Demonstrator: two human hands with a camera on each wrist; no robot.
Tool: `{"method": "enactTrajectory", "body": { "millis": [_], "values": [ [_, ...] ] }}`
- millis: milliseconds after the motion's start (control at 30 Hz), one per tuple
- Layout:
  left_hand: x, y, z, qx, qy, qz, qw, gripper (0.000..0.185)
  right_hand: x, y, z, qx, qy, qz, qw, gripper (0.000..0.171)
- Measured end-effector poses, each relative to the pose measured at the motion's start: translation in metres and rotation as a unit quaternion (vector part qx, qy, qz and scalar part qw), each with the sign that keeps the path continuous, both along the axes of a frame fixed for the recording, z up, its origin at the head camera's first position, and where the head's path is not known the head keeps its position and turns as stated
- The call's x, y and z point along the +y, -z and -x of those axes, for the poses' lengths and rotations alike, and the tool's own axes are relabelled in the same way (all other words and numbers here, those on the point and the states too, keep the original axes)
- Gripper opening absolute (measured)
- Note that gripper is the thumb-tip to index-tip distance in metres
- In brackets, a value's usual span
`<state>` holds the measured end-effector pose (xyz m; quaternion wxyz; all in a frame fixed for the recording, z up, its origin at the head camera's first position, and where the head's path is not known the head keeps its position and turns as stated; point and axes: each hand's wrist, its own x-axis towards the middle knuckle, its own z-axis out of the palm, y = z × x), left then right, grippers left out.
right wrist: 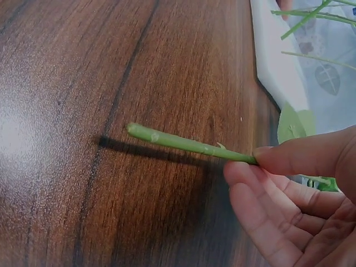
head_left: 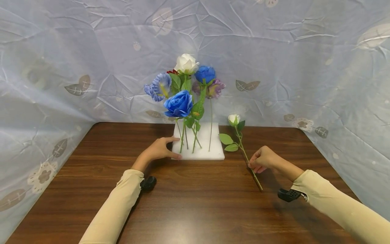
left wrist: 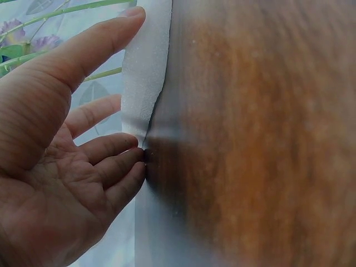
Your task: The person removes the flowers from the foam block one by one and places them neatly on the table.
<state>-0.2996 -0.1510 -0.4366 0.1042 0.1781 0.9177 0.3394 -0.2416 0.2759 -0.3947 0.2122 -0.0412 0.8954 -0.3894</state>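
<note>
A white foam block (head_left: 213, 149) stands on the wooden table (head_left: 189, 203), with several artificial flowers (head_left: 179, 101) stuck upright in it. My left hand (head_left: 158, 149) rests against the block's left side, thumb along its front edge and fingers straight; in the left wrist view the fingers (left wrist: 111, 161) touch the foam (left wrist: 146, 72). My right hand (head_left: 263, 159) pinches the green stem (right wrist: 183, 143) of a white rosebud (head_left: 234, 119) that leans up to the right of the block. The stem's cut end (head_left: 260, 188) points toward me, just above the table.
A crinkled pale-blue plastic sheet (head_left: 274, 67) with leaf prints walls in the table at the back and both sides. Black wrist-camera mounts (head_left: 148, 183) (head_left: 289, 195) sit under both sleeves. Bare wood lies in front of the block.
</note>
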Motion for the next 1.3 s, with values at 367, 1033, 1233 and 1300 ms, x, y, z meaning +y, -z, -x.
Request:
{"method": "enactTrajectory", "body": {
  "millis": [367,1033,1233,1300],
  "values": [
    [-0.0002,0.0006,0.0005,0.001,0.001,-0.005,1.0000,0.089,-0.0024,0.0018,0.0032,-0.005,0.001,-0.016,1.000,0.015],
    [0.0000,0.0003,0.0007,0.001,-0.002,-0.013,0.9999,0.089,-0.0054,0.0071,0.0060,-0.017,-0.001,-0.013,1.000,0.012],
    [-0.0007,0.0022,0.0020,0.005,0.002,-0.013,0.9999,0.089,-0.0065,0.0080,0.0065,-0.017,0.002,-0.011,1.000,0.012],
    [-0.0006,0.0019,0.0015,0.005,0.002,-0.013,0.9999,0.089,-0.0067,0.0079,0.0065,-0.018,0.006,-0.008,1.000,0.012]
  ]
}}
